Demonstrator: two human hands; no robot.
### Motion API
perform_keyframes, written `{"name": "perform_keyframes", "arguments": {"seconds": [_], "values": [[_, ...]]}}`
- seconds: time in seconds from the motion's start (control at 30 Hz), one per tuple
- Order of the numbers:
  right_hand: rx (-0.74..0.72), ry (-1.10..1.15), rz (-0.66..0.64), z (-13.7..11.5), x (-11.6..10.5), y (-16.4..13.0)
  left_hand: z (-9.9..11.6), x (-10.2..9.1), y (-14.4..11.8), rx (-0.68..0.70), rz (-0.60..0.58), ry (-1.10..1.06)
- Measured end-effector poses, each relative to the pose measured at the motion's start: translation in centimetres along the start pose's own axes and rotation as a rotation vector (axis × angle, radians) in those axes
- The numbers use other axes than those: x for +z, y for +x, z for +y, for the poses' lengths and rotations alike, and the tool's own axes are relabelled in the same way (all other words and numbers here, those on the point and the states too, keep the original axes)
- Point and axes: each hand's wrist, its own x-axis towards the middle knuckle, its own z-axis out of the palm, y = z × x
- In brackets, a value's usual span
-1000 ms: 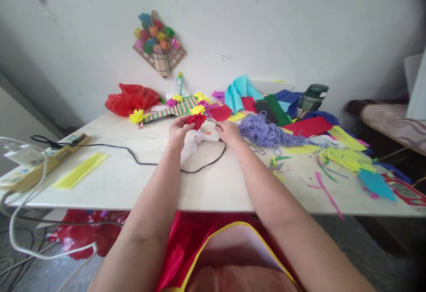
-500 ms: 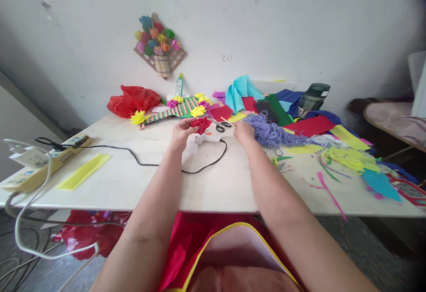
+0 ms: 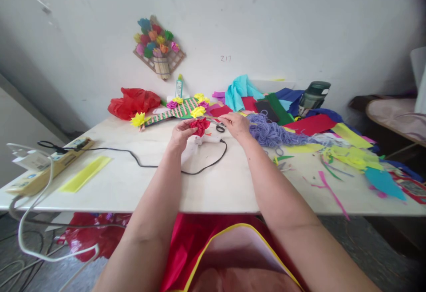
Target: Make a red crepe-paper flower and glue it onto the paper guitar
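Pinched between the fingers of my left hand (image 3: 182, 135) is a red crepe-paper flower (image 3: 200, 126). My right hand (image 3: 235, 124) is closed on a thin wooden stick (image 3: 214, 118), whose tip points left toward the flower's upper edge; I cannot tell if they touch. A white glue gun (image 3: 208, 139) with a black cord lies just below the flower. Scissors (image 3: 220, 128) lie under my right fingers, with their black handles partly covered. Behind my hands rests a green woven piece (image 3: 173, 112) trimmed with yellow and magenta paper flowers.
Purple yarn (image 3: 274, 132) is heaped right of my right hand, among coloured paper sheets (image 3: 311, 124) and a dark bottle (image 3: 314, 95). At left are a power strip (image 3: 49, 167), a yellow paper strip (image 3: 86, 174) and a red bag (image 3: 133, 103). The cord (image 3: 140, 163) crosses the table.
My right hand has moved left with the stick, bringing it close to the red flower and over part of the scissors. My left hand stays nearly in place, holding the flower.
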Motion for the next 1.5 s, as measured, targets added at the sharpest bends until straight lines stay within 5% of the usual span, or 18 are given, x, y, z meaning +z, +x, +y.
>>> {"name": "perform_keyframes", "arguments": {"seconds": [1.5], "values": [[-0.096, -0.119, -0.004, -0.7, -0.9, 0.2, 0.0, 0.2, -0.3, 0.021, -0.056, 0.094]]}}
